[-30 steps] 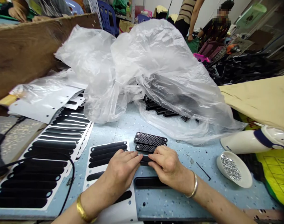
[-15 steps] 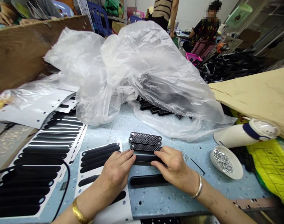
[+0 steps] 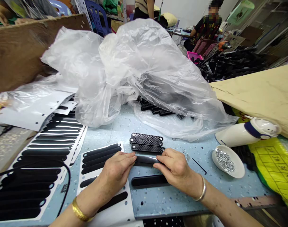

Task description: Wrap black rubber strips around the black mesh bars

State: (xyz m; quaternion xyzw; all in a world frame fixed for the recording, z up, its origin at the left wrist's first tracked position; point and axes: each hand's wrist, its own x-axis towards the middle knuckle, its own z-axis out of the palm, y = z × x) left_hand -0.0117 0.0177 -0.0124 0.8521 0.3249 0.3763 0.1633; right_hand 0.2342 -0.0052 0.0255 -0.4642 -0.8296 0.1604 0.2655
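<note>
A smooth black strip (image 3: 146,160) is held level between my two hands, over the blue speckled table. My left hand (image 3: 119,167) pinches its left end, fingers pressed together. At its right end my right hand (image 3: 175,165) closes on it with thumb and fingers. Just beyond lie several black textured bars (image 3: 147,139), side by side. Another smooth black bar (image 3: 148,181) rests nearer the table's front edge, its right end partly behind my right hand. Beneath my left forearm is a white sheet (image 3: 131,206) bearing black strips.
More strip sheets (image 3: 27,179) with a black cable lie left. Clear plastic (image 3: 153,56) covers black parts behind. At right are a bowl of small metal pieces (image 3: 239,167), a white bottle (image 3: 233,135) and a thin black rod (image 3: 199,165). People are in the background.
The view has shifted slightly. The held strip has tilted a little and shows a brighter reflection. The standing person in the background has moved left. Both hands keep their hold.
</note>
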